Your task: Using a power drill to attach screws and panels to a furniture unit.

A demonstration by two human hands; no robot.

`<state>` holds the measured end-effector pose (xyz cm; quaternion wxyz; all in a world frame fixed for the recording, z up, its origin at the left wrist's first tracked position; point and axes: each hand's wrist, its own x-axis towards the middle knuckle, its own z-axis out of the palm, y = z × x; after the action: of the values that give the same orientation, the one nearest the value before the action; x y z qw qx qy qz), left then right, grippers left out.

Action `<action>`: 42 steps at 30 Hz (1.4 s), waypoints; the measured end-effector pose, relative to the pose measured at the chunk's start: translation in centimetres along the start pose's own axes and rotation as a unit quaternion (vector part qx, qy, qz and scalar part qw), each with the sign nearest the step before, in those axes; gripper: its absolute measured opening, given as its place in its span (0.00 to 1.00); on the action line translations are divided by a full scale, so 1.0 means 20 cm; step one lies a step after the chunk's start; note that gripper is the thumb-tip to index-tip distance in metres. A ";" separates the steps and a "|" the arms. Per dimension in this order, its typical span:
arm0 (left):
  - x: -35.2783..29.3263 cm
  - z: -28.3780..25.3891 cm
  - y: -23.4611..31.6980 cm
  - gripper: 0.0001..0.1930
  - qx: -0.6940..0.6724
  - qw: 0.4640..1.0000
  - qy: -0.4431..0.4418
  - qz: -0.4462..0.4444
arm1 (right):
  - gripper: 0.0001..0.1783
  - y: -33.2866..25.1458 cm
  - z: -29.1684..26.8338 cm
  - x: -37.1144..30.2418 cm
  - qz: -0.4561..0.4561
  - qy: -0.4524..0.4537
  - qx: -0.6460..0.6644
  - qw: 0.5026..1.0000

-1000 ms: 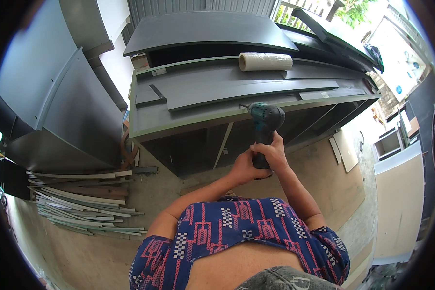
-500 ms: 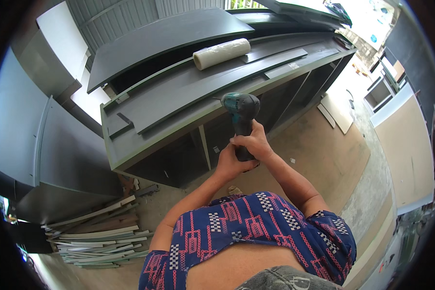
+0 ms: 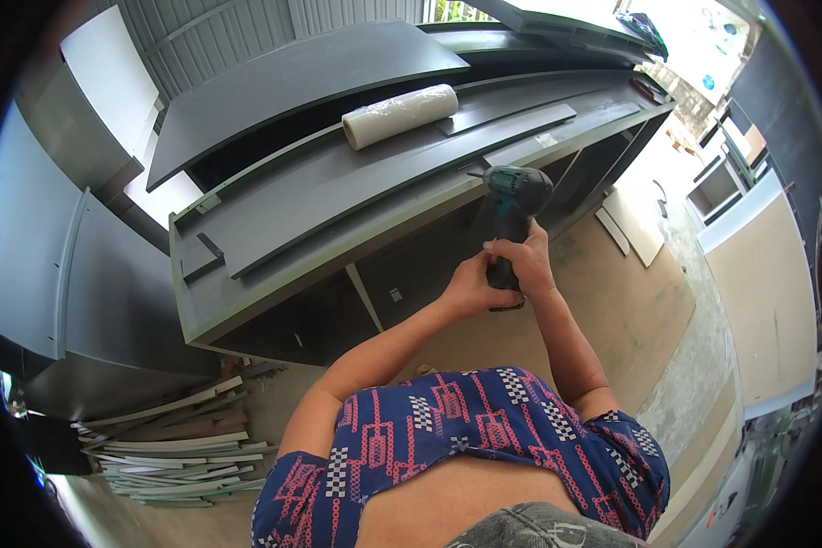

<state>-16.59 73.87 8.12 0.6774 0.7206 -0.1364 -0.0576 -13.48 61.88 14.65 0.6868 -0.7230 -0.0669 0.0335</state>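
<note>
Drill (image 3: 518, 190) is pointing left near the long grey cabinet (image 3: 338, 257), and my left hand (image 3: 474, 285) and my right hand (image 3: 528, 263) are both holding its dark handle (image 3: 510, 228) together.

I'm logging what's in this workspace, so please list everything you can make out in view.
Power drill: one, teal and black, in both hands
Long cabinet: one, dark grey, ahead
Plastic roll: one, whitish, on the cabinet
Large panel: one, grey, behind the roll
Thin strips: many, mostly pale, floor, lower left
Pale pieces: two, cream, floor, right
Big board: one, tan, far right
Corrugated wall: one, grey, top left
Patterned shirt: one, blue with pink and white, bottom centre
Left hand: one, bare, on drill handle
Right hand: one, bare, on drill handle
</note>
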 end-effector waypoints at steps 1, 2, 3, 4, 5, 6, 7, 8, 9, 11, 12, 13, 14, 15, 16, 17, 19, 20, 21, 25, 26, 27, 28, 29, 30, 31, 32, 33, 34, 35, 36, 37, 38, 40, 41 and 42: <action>0.00 -0.01 -0.02 0.37 -0.001 1.000 -0.008 0.003 | 0.16 0.00 0.02 0.00 0.000 0.006 -0.003 1.000; -0.01 -0.03 -0.03 0.37 -0.002 1.000 -0.017 0.005 | 0.16 0.01 0.04 -0.01 0.000 0.013 -0.005 1.000; -0.02 -0.04 -0.05 0.37 -0.003 1.000 -0.013 0.005 | 0.16 0.01 0.05 -0.01 0.001 0.009 -0.007 1.000; -0.03 -0.05 -0.05 0.37 -0.020 1.000 -0.015 0.008 | 0.16 0.02 0.07 -0.01 0.000 0.011 -0.005 1.000; -0.04 -0.06 -0.05 0.36 -0.036 0.999 -0.017 0.012 | 0.16 0.03 0.08 -0.02 -0.001 0.013 -0.003 1.000; -0.06 -0.07 -0.04 0.36 -0.036 0.999 -0.012 0.012 | 0.16 0.03 0.09 -0.03 -0.001 0.008 -0.004 1.000; -0.08 -0.08 -0.03 0.36 -0.033 0.999 -0.019 0.006 | 0.16 0.04 0.10 -0.03 -0.003 0.007 -0.012 1.000; -0.10 -0.09 -0.02 0.36 -0.030 0.999 -0.026 0.000 | 0.16 0.04 0.11 -0.04 -0.004 0.006 -0.019 1.000; -0.12 -0.10 -0.03 0.36 -0.032 0.999 -0.015 0.001 | 0.16 0.03 0.13 -0.06 -0.004 -0.005 -0.022 1.000; -0.20 -0.16 -0.08 0.36 -0.041 0.999 0.005 0.016 | 0.15 0.00 0.27 -0.10 0.003 0.002 -0.051 0.999; -0.25 -0.18 -0.09 0.36 -0.041 0.999 0.029 0.013 | 0.15 -0.01 0.32 -0.13 0.003 -0.022 -0.053 0.998; -0.31 -0.21 -0.09 0.37 -0.066 0.997 0.026 0.019 | 0.16 0.00 0.36 -0.16 0.002 -0.022 -0.089 0.996; -0.37 -0.24 -0.10 0.38 -0.089 0.995 0.024 0.027 | 0.17 -0.01 0.40 -0.18 -0.001 -0.023 -0.125 0.992; -0.44 -0.25 -0.11 0.38 -0.097 0.993 0.043 0.044 | 0.17 -0.01 0.46 -0.24 0.001 -0.019 -0.139 0.990; -0.51 -0.25 -0.14 0.38 -0.103 0.991 0.066 0.059 | 0.18 0.01 0.51 -0.29 0.004 -0.019 -0.153 0.988; -0.59 -0.26 -0.14 0.38 -0.121 0.991 0.037 0.046 | 0.18 0.04 0.53 -0.36 -0.008 -0.030 -0.138 0.990; -0.66 -0.23 -0.16 0.38 -0.122 0.991 0.022 0.048 | 0.20 0.10 0.51 -0.43 -0.027 -0.025 -0.127 0.991; -0.68 -0.16 -0.17 0.38 -0.109 0.992 0.034 0.056 | 0.18 0.08 0.51 -0.49 -0.031 -0.020 -0.130 0.991; -0.66 -0.11 -0.18 0.38 -0.113 0.990 0.040 0.080 | 0.19 0.06 0.49 -0.52 -0.040 -0.004 -0.137 0.990; -0.57 -0.32 -0.19 0.36 -0.095 0.989 0.050 0.099 | 0.21 0.11 0.58 -0.29 -0.058 -0.026 -0.127 0.990; -0.56 -0.32 -0.21 0.34 -0.064 0.990 0.076 0.100 | 0.21 0.12 0.59 -0.28 -0.053 -0.044 -0.132 0.989; -0.55 -0.33 -0.23 0.34 -0.071 0.988 0.092 0.097 | 0.21 0.14 0.60 -0.27 -0.050 -0.032 -0.126 0.990; -0.56 -0.35 -0.21 0.34 -0.075 0.989 0.090 0.090 | 0.20 0.13 0.62 -0.26 -0.048 -0.018 -0.121 0.991; -0.57 -0.36 -0.18 0.34 -0.079 0.990 0.086 0.084 | 0.20 0.12 0.62 -0.25 -0.047 -0.031 -0.128 0.990; -0.57 -0.38 -0.15 0.34 -0.086 0.988 0.097 0.084 | 0.19 0.11 0.61 -0.24 -0.051 -0.008 -0.145 0.988; -0.60 -0.39 -0.11 0.34 -0.081 0.989 0.086 0.088 | 0.18 0.10 0.61 -0.25 -0.059 0.019 -0.154 0.986; -0.60 -0.40 -0.09 0.34 -0.075 0.990 0.074 0.091 | 0.16 0.09 0.62 -0.28 -0.041 0.062 -0.113 0.991; -0.58 -0.39 -0.08 0.34 -0.072 0.990 0.079 0.091 | 0.16 0.07 0.63 -0.30 -0.042 0.057 -0.111 0.991; -0.56 -0.39 -0.10 0.36 -0.039 0.988 0.098 0.114 | 0.15 0.04 0.65 -0.30 -0.053 0.038 -0.108 0.992; -0.54 -0.41 -0.10 0.37 -0.003 0.984 0.116 0.136 | 0.15 0.02 0.68 -0.29 -0.064 0.017 -0.102 0.993; -0.53 -0.43 -0.11 0.37 0.000 0.983 0.124 0.133 | 0.15 0.00 0.70 -0.28 -0.071 -0.011 -0.104 0.992; -0.55 -0.46 -0.11 0.38 0.013 0.981 0.141 0.131 | 0.15 0.01 0.73 -0.27 -0.071 -0.017 -0.100 0.992; -0.58 -0.48 -0.12 0.39 0.028 0.978 0.159 0.128 | 0.18 0.02 0.77 -0.26 -0.055 -0.035 -0.077 0.995; -0.63 -0.55 -0.15 0.42 0.043 0.974 0.186 0.118 | 0.21 0.06 0.84 -0.22 -0.040 -0.063 -0.049 0.996; -0.66 -0.58 -0.17 0.44 0.051 0.971 0.207 0.112 | 0.20 0.09 0.88 -0.20 -0.033 -0.099 -0.038 0.994; -0.70 -0.60 -0.19 0.44 0.057 0.968 0.215 0.112 | 0.20 0.11 0.94 -0.20 -0.027 -0.134 -0.027 0.990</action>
<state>-26.32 89.52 3.74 0.6505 0.7339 -0.0701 0.1827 -19.95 79.74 11.18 0.6523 -0.7285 -0.1786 0.1091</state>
